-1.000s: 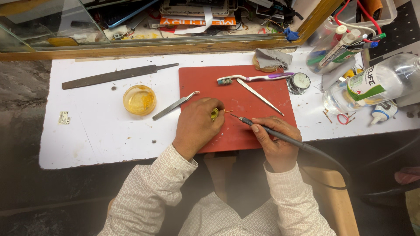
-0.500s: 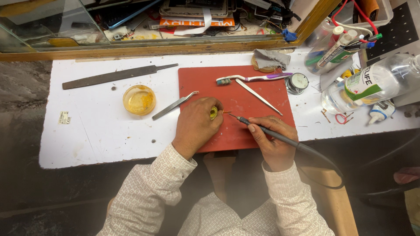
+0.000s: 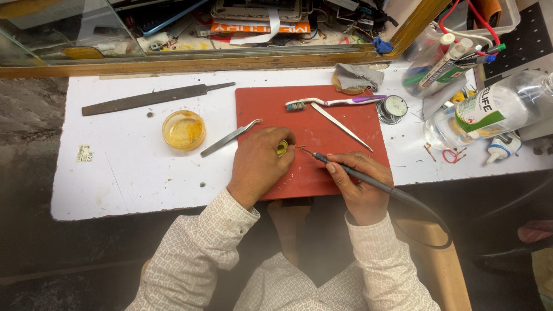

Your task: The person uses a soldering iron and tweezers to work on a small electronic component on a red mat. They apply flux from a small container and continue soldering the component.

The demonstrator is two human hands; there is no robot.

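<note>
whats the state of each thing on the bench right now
left hand: shut on small yellow-green part
right hand: shut on corded pen tool, tip at the part
tweezers: lying loose, half on red mat
toothbrush: flat on mat
file: flat, untouched
yellow dish: open
clear bottle: on its side

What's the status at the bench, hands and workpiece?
Left hand pinching small yellow part on red mat. Right hand gripping corded iron, tip at part. Tweezers close by, not blocking.
</note>
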